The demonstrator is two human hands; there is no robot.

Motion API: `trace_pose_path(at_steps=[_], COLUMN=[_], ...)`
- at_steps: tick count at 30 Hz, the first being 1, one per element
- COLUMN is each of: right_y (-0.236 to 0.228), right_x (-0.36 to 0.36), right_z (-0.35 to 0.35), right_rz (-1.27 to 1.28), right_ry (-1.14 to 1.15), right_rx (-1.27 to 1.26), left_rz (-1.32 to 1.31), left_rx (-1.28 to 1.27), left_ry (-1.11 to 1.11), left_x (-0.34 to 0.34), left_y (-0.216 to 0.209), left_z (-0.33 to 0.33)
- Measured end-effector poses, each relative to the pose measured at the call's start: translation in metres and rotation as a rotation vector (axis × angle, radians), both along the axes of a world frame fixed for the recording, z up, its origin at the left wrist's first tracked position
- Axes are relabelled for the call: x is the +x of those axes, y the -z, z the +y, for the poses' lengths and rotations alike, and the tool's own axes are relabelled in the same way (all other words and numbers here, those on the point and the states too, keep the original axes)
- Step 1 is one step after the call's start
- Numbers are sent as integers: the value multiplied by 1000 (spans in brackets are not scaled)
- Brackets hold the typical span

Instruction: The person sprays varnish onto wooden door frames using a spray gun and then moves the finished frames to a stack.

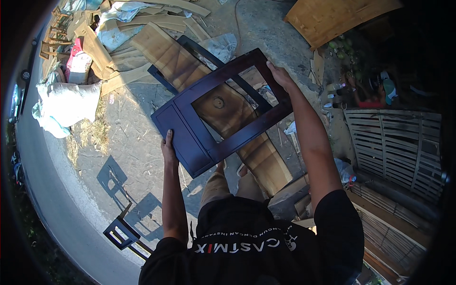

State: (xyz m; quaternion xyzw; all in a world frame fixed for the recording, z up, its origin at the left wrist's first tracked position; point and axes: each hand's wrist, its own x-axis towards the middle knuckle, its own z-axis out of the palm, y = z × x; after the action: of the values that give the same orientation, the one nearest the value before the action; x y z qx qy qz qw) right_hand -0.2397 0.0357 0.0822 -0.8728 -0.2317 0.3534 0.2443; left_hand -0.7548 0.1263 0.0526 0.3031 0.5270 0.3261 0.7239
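- Left hand (168,146) grips the left end of a dark purplish frame (195,127), thumb on top beside its solid panel (181,137)
- Right hand (279,76) holds the frame's opposite end, past the large opening
- A long wooden board (268,161) lies beneath, showing through that opening
- White sack (71,107) at far left, near a curving grey road (66,209)
- Slatted panel (394,147) at right, curved brown sheet (335,21) farther off

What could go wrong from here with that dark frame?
If either the left hand or the right hand slips, the dark frame could tip, since they grip opposite ends.
It might knock against the plank showing through its opening and get scuffed.
If dropped, it could strike a foot near its lower edge.
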Motion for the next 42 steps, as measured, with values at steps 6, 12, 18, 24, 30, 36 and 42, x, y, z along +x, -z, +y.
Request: trace_pose_path(at_steps=[6, 12, 18, 24, 30, 36, 42], right_y=[1, -4, -27, -21, 3, 56, 88], right_x=[-29, -70, -102, -127, -155, -178, -184], right_z=[-7, -57, -179, -332, -453, -595, -702], right_rz=[-301, -756, -812, -839, -823, -683, -541], right_ry=[-50, 75, 229, 461, 636, 764, 738], right_rx=[-50, 360, 396, 235, 164, 59, -16], left_rz=[9, 77, 63, 177, 280, 284, 528], left_rx=[45, 78, 200, 268, 185, 217, 75], left_ry=[86, 136, 173, 253, 220, 185, 318], left_x=[-6, -13, -8, 4, -4, 9, -39], left_y=[-5, -15, -12, -13, -11, -7, -19], left_z=[4, 9, 9, -6, -25, -71, -137])
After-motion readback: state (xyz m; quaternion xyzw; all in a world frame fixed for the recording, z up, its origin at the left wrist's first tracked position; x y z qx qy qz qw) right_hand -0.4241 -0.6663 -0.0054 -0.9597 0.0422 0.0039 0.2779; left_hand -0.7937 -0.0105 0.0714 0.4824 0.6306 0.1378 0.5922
